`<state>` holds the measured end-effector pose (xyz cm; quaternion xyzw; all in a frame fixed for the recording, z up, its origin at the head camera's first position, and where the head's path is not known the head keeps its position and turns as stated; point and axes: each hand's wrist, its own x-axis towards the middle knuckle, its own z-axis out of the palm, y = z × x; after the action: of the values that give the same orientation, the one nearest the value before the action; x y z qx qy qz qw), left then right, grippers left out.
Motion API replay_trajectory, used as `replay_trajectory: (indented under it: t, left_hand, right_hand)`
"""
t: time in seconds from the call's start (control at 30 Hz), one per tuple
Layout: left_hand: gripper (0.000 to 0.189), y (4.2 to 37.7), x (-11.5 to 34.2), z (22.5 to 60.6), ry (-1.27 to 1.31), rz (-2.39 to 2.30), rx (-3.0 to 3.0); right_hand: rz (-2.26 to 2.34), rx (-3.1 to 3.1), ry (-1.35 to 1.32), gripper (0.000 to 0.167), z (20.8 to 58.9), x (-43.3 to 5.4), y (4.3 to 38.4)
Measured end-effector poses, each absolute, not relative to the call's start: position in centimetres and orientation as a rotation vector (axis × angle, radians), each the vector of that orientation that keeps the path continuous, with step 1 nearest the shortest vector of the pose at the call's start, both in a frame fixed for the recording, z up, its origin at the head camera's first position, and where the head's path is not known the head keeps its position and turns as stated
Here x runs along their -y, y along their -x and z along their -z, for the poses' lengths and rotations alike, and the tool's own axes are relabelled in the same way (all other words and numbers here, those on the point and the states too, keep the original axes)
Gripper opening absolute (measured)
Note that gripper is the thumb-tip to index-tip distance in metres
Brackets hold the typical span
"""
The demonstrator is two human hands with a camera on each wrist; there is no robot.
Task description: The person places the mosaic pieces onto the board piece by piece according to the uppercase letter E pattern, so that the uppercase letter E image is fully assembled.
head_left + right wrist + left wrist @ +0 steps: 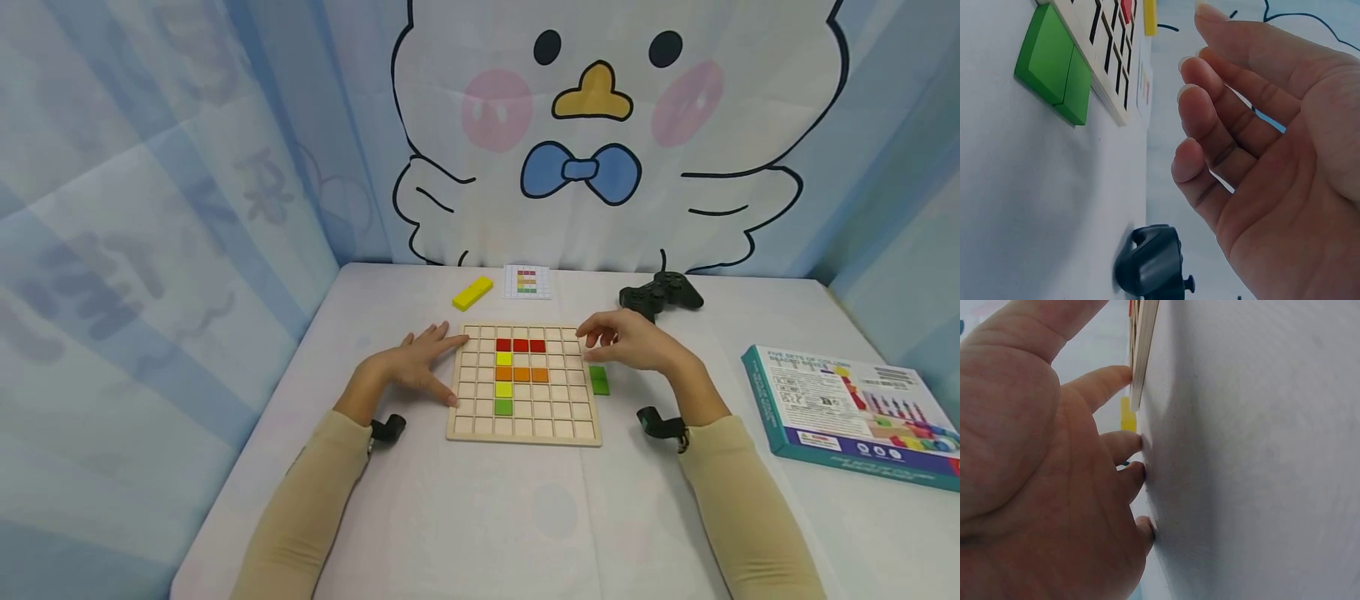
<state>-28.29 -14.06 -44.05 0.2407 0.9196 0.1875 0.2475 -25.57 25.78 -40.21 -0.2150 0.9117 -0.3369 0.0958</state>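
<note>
A wooden grid board lies flat on the table, with squares set in its cells. Three red squares form the top row, a yellow square sits below, then three orange squares, another yellow one and a green square. Fingers spread, my left hand rests at the board's left edge, thumb and index finger against it. Over the upper right edge hovers my right hand, its fingers loosely bent around nothing. Beside that edge lie two green squares, side by side on the cloth.
Behind the board are a yellow block and a pattern card with coloured squares. A black game controller lies just beyond my right hand. Farther right is a flat toy box. Cloth curtains close off the back and sides.
</note>
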Motion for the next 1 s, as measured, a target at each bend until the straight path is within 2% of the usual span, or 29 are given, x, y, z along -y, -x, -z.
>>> replay_trajectory:
  t: [0.57,1.0]
  left_hand:
    - [0.117,28.3,14.1,44.1,-0.643,-0.513,-2.515]
    - [0.117,28.4,14.1,44.2,-0.652,-0.508,-2.507]
  right_hand:
    - [0.989,-2.596,0.490,0.024,41.8,-27.7,26.5]
    - [0.966,-2.539,0.532,0.018,42.9,-28.2,26.6]
